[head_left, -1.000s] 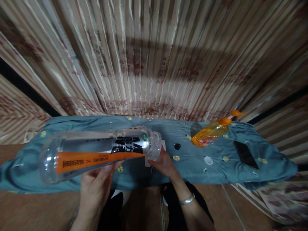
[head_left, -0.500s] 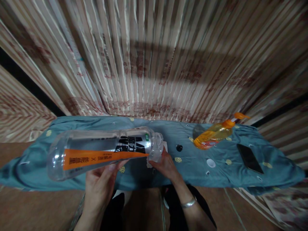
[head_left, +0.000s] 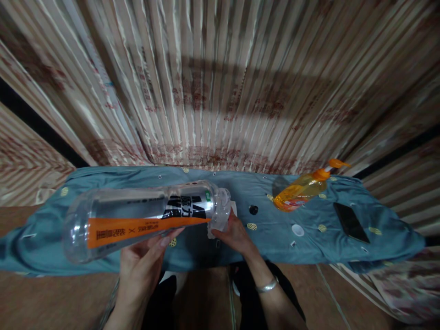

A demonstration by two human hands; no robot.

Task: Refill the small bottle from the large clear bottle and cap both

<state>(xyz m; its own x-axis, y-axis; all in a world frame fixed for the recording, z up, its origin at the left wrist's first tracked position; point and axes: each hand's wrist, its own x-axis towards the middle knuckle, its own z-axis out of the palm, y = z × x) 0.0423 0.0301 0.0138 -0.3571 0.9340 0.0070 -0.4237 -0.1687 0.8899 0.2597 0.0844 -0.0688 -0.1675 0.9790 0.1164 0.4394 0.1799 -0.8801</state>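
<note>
A large clear plastic drink bottle with an orange and silver label lies nearly level above the cloth, its neck to the right. My left hand supports it from below, fingers wrapped around its underside. At the bottle's mouth, my right hand grips a small clear plastic container. The two clear pieces overlap there, so I cannot tell whether they touch. Some of my right fingers are hidden behind the container. A whitish flat piece shows behind it.
A blue-green patterned cloth covers the narrow surface. To the right are a small black cap-like piece, a white disc, an orange pump bottle and a black phone. A striped curtain hangs behind.
The view has shifted slightly, so the things on the cloth appear a little further left. Both hands keep their holds, and the large bottle's base end sits slightly lower.
</note>
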